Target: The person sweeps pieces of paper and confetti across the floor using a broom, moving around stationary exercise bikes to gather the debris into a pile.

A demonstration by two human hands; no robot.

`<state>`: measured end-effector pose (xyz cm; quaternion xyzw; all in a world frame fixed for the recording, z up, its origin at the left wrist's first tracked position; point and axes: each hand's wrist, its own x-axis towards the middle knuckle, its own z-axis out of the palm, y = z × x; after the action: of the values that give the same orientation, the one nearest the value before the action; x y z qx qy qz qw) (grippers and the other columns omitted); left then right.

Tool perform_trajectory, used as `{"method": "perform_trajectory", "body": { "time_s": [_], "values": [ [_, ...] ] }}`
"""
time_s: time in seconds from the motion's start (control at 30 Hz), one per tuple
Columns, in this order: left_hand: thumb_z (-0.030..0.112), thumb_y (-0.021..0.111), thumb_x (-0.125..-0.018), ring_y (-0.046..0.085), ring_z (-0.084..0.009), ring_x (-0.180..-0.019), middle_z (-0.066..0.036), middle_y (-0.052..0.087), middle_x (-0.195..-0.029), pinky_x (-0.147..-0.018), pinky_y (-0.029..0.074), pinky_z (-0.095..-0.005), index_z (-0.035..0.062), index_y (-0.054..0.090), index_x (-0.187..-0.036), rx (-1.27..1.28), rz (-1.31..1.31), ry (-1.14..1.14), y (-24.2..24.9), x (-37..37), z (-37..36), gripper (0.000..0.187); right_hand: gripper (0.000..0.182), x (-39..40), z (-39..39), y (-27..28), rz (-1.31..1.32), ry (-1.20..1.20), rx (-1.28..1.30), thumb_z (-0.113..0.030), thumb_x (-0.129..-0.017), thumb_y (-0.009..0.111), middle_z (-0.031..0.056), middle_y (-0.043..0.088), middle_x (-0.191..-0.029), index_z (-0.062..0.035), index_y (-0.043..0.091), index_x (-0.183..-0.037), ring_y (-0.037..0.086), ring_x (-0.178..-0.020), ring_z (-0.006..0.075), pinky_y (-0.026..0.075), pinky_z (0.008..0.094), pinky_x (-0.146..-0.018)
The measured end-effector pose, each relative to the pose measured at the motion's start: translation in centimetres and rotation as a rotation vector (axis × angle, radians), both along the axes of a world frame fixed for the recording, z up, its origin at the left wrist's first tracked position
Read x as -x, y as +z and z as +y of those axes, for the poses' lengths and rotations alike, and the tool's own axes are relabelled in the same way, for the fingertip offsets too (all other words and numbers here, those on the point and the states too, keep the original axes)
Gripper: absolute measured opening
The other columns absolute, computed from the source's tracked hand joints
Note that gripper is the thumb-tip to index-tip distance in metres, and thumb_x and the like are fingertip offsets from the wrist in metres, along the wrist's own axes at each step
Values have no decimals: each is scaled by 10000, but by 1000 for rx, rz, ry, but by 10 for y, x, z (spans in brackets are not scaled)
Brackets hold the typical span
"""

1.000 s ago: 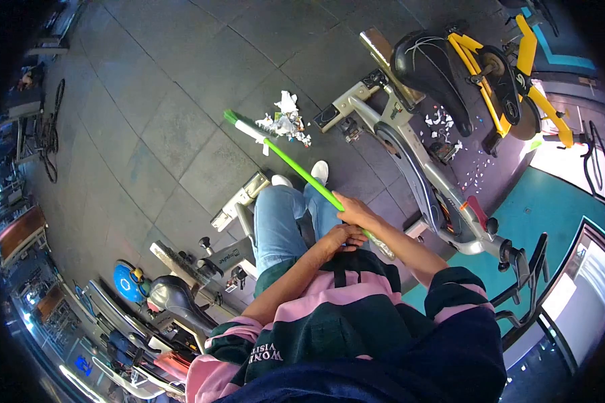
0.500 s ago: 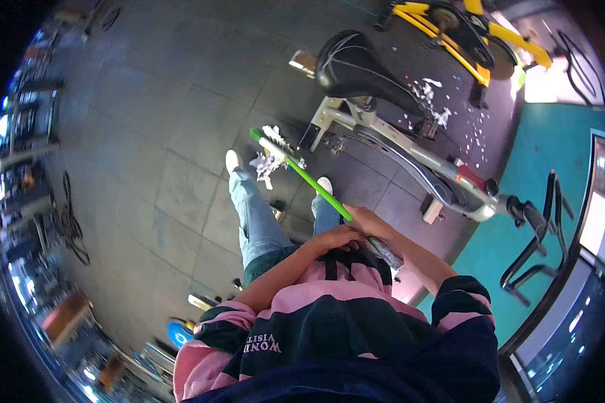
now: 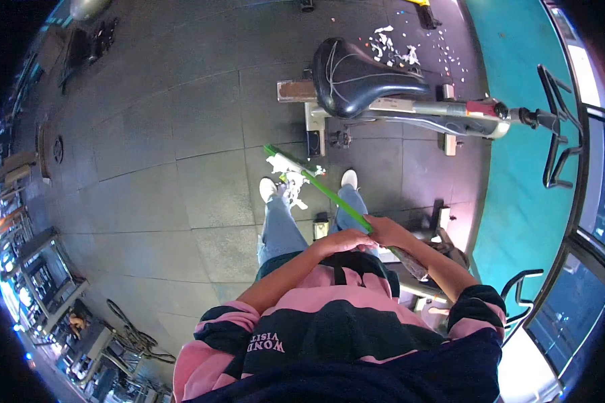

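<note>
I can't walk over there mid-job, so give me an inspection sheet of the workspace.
Surface: dark tiled floor, seams visible.
Job's things: green-handled broom, its head among white scraps near the shoes.
Clutter: more scattered scraps beyond the exercise bike's saddle.
Hands: right hand closed on the broom handle; left hand close beside it, grip unclear.
Cables: pale cord lying over the saddle; dark looped cord or rope at lower left.
Surroundings: exercise bike ahead, teal flooring to the right; equipment at far left too blurred to identify.
Spills: nothing seen.
</note>
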<state>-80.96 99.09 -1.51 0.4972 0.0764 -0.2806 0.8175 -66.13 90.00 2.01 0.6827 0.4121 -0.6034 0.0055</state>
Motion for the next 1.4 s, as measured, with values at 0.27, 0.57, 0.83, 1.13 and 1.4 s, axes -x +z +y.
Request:
{"method": "perform_trajectory", "body": {
  "time_s": [0.27,0.57,0.83,1.13,1.4],
  "values": [
    [376,455,-842,464,-96,-707,21,608,-833,-601,376,-250,139,647,-1010,115,164,-57,6,-10,-15,348,456,3,-47,-15,19,-95,-25,-279,-683,639,189,597,-698,-23,447,-1008,605,-574,304,461,388,-499],
    [240,500,-831,539,-106,-722,-30,602,-937,-563,394,-219,11,538,-1108,143,-35,-117,-12,50,4,361,448,50,-82,31,-175,-390,302,-87,-694,572,204,584,-694,-37,408,-1108,595,-506,294,473,381,-441],
    [342,537,-798,522,-94,-892,2,587,-1036,-731,399,-250,96,461,-1226,74,459,-184,-17,85,61,500,551,77,-124,-11,-154,-937,278,-16,-665,584,104,533,-587,13,399,-1183,528,-419,158,427,312,-362],
    [435,486,-833,505,-191,-999,-90,521,-1147,-834,428,-384,117,355,-1275,268,710,63,-29,86,-44,561,159,115,-130,-211,-697,-21,-65,-144,-702,512,163,608,-745,-28,614,-664,611,-701,333,494,406,-606],
    [471,528,-778,518,-221,-931,-88,502,-999,-773,491,-409,86,431,-1126,323,843,-143,-30,163,-42,528,279,251,-57,-158,-351,-850,285,-71,-733,456,258,597,-858,35,465,-991,589,-845,391,483,450,-729]
  ]
}}
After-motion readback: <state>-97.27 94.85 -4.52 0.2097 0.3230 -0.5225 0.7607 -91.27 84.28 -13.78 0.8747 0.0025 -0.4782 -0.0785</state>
